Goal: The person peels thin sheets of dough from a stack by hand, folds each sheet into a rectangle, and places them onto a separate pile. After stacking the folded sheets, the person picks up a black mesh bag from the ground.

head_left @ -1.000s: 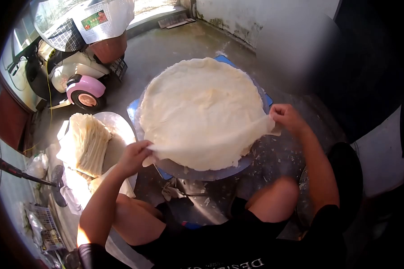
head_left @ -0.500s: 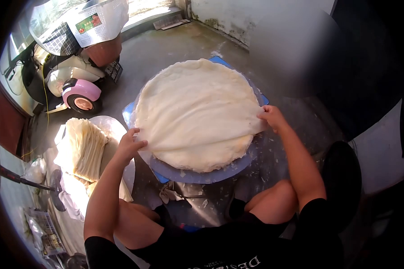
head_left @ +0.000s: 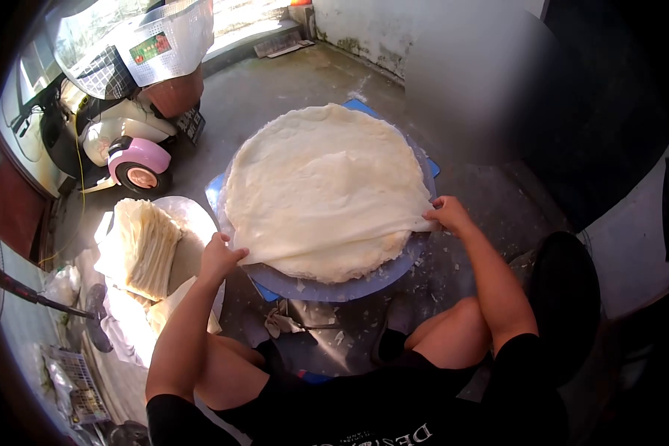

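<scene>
A large round stack of thin, pale sheets [head_left: 320, 171] lies on a round grey-blue board [head_left: 334, 292]. My left hand [head_left: 221, 258] pinches the near-left edge of the top sheet. At the right edge, my right hand [head_left: 448, 214] grips the same sheet between thumb and fingers. Between my hands the sheet is gathered in folds, and a strip of the stack shows below it on the near side. Blue corners of a support [head_left: 363, 108] stick out under the board.
Folded pale sheets [head_left: 145, 249] stand in a pile on a round tray [head_left: 192, 215] at the left. Behind them is a scooter with a pink fender [head_left: 143, 154] and a white basket [head_left: 167, 48]. A black rounded object [head_left: 561, 305] is near my right arm.
Both hands have moved slightly toward me with the top sheet's edge held. The folds now lie lower and closer to the near rim of the stack.
</scene>
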### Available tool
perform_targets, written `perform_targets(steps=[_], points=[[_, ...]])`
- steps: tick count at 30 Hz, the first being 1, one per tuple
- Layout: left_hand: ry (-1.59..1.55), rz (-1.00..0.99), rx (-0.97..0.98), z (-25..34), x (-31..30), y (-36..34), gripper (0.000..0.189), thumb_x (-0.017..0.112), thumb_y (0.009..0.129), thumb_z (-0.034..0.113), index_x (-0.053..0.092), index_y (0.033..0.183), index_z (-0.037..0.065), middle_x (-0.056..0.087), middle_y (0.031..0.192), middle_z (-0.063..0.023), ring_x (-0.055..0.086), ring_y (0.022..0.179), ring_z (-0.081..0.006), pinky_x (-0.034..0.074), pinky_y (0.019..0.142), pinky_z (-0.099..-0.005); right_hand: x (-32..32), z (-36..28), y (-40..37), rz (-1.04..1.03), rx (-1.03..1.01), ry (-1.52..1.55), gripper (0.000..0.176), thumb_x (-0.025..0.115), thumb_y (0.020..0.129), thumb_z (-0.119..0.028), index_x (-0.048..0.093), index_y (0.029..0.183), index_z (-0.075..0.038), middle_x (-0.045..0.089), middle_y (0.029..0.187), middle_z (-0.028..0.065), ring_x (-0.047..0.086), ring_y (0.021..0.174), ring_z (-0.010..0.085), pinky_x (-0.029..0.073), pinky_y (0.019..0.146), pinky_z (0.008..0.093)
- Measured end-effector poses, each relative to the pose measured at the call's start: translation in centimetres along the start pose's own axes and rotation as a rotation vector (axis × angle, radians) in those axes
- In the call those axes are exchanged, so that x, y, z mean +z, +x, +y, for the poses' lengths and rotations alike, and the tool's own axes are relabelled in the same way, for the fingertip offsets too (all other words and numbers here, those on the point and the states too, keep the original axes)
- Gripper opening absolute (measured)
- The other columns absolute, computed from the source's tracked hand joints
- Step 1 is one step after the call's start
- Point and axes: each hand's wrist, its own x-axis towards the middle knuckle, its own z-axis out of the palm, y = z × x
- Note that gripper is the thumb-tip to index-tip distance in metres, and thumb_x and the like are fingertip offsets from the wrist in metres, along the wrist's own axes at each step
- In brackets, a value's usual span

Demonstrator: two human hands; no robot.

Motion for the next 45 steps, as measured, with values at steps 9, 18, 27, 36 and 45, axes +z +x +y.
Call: perform_targets(steps=[9, 18, 27, 36, 45], points=[[-0.261, -0.217, -0.212, -1.0, 0.1, 1.4, 0.028, 0.081, 0.076, 0.025, 0.064, 0.074, 0.003, 0.063, 0.071, -0.0055, 0.058, 0.060, -0.0188, 0.048, 0.057, -0.0308, -1.0, 0.1, 0.5, -0.159, 0.074, 0.154, 0.024, 0.076, 0.080, -0.016, 0.065, 0.099, -0.007, 0.068, 0.091, 0.0056, 0.065, 0.071, 0.0168, 0.049, 0.054, 0.0333], [-1.409, -0.237, -0.104, 5.2, -11.7, 5.5, 0.010, 0.064, 0.096, 0.014, 0.065, 0.103, 0.007, 0.069, 0.091, -0.0034, 0.068, 0.077, -0.0113, 0.058, 0.067, -0.0205, -7.1, -13.6, 0.7, -0.306, -0.106, 1.001, 0.023, 0.065, 0.089, -0.009, 0.060, 0.111, -0.003, 0.065, 0.087, 0.0078, 0.061, 0.064, 0.0145, 0.051, 0.051, 0.0268], [-1.244, -0.018, 0.066, 9.0, -15.2, 6.3, 0.030, 0.068, 0.094, 0.012, 0.055, 0.121, 0.006, 0.065, 0.101, -0.0029, 0.067, 0.087, -0.0132, 0.057, 0.074, -0.0227, -7.1, -20.1, 1.4, -0.088, -0.193, 0.935, 0.018, 0.065, 0.091, -0.011, 0.063, 0.107, -0.003, 0.065, 0.084, 0.0083, 0.061, 0.062, 0.0163, 0.051, 0.050, 0.0266], [-0.850, -0.284, -0.322, 0.9, -3.4, 0.6, 0.049, 0.071, 0.087, 0.004, 0.047, 0.130, 0.000, 0.062, 0.113, -0.0154, 0.067, 0.093, -0.0237, 0.059, 0.076, -0.0325, -0.4, -2.7, 0.5, -0.015, 0.106, 0.446, 0.031, 0.071, 0.088, -0.015, 0.062, 0.116, -0.006, 0.070, 0.093, 0.0060, 0.066, 0.070, 0.0156, 0.053, 0.054, 0.0291], [-0.107, 0.004, 0.165, 2.6, -1.7, 0.5, 0.054, 0.076, 0.080, 0.006, 0.051, 0.128, 0.002, 0.061, 0.116, -0.0190, 0.065, 0.099, -0.0326, 0.056, 0.083, -0.0407, -1.2, -1.9, -0.7, -0.194, 0.145, 0.299, 0.028, 0.071, 0.087, -0.013, 0.065, 0.113, -0.005, 0.072, 0.093, 0.0057, 0.070, 0.073, 0.0173, 0.055, 0.056, 0.0298]])
